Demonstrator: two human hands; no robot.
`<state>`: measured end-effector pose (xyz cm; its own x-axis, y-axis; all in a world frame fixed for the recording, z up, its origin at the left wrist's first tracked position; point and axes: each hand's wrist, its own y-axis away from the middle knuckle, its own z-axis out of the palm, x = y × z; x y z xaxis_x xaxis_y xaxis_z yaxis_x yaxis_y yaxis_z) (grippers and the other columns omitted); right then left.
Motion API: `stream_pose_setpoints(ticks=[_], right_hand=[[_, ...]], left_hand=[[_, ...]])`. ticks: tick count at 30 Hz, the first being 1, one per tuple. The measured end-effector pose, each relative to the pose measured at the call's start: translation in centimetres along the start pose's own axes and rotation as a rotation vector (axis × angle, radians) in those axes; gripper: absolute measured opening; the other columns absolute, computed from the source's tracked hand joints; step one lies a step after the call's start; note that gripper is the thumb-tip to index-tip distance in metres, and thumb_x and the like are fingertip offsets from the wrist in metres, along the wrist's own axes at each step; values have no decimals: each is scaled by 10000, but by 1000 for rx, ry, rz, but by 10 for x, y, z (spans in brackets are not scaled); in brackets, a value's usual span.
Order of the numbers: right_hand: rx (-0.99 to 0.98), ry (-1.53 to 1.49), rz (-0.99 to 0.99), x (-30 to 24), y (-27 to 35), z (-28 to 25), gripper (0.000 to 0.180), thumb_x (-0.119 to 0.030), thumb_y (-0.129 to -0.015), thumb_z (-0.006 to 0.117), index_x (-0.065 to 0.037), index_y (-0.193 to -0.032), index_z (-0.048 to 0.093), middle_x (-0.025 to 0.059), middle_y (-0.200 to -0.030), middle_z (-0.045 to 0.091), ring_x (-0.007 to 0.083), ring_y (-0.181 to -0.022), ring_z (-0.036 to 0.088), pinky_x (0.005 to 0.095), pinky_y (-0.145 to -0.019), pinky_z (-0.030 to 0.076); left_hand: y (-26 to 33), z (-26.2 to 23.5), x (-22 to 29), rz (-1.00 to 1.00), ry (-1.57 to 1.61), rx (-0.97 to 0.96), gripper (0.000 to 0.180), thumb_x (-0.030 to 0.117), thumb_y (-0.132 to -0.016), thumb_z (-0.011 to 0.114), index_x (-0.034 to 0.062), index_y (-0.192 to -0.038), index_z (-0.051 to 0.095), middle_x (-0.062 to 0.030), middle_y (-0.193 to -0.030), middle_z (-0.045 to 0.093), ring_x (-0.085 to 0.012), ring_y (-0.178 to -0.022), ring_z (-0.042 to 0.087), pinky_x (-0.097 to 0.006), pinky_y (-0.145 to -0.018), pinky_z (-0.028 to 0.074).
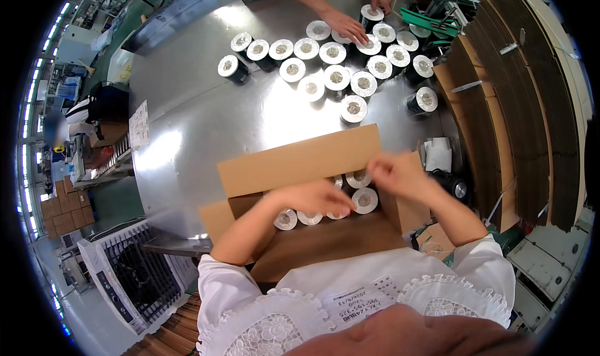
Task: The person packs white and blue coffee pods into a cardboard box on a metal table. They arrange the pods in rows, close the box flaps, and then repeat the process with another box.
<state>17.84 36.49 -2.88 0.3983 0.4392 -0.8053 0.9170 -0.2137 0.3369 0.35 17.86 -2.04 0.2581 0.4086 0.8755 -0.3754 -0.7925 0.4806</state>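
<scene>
Head view: my two bare hands work over an open cardboard box on a steel table.

My left hand lies palm-down at the box's centre, fingers pressed together on the white tops of the cans packed inside. My right hand, at three o'clock from it, hovers at the box's right wall, fingers curled into a pinch; what they pinch I cannot tell. Loose cans stand well apart at twelve o'clock, where another person's hand touches them. I judge it best to seat each can upright and snug against its neighbours.
</scene>
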Motion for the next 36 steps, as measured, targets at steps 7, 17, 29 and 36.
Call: stream_pose_setpoints(ticks=[7, 17, 29, 36], right_hand=[[72, 488, 298, 135, -177, -5, 769, -364, -788, 672, -40, -1386, 315, 219, -903, 671, 361, -835, 665, 425, -741, 533], [213, 186, 246, 207, -231, 37, 878, -280, -724, 763, -2, -1407, 287, 285, -944, 644, 423, -900, 638, 433, -801, 514], [614, -76, -216, 41, -1, -121, 629, 5, -813, 640, -36, -1382, 373, 99, -940, 659, 124, -755, 636, 271, -661, 515], [-398, 303, -467, -45, 62, 19, 616, -54, -729, 679, -55, -1304, 458, 164, -906, 652, 328, -781, 653, 435, -669, 535]], left_hand=[[-137, -156, -139, -476, -337, 1111, 588, 436, -775, 675, 48, -1202, 560, -204, -1028, 645, -312, -979, 616, -385, -851, 489], [-216, -198, -157, -907, -416, 983, 596, 644, -753, 594, 114, -996, 717, -135, -1075, 659, -303, -1056, 598, -423, -849, 485], [173, -18, -43, 143, 666, 1062, 319, 204, -946, 536, 19, -1202, 586, -87, -1120, 633, -188, -972, 613, -327, -874, 490], [147, 99, -31, -470, -769, 761, 260, 214, -712, 715, 73, -930, 727, -132, -995, 581, -282, -959, 555, -387, -821, 457]])
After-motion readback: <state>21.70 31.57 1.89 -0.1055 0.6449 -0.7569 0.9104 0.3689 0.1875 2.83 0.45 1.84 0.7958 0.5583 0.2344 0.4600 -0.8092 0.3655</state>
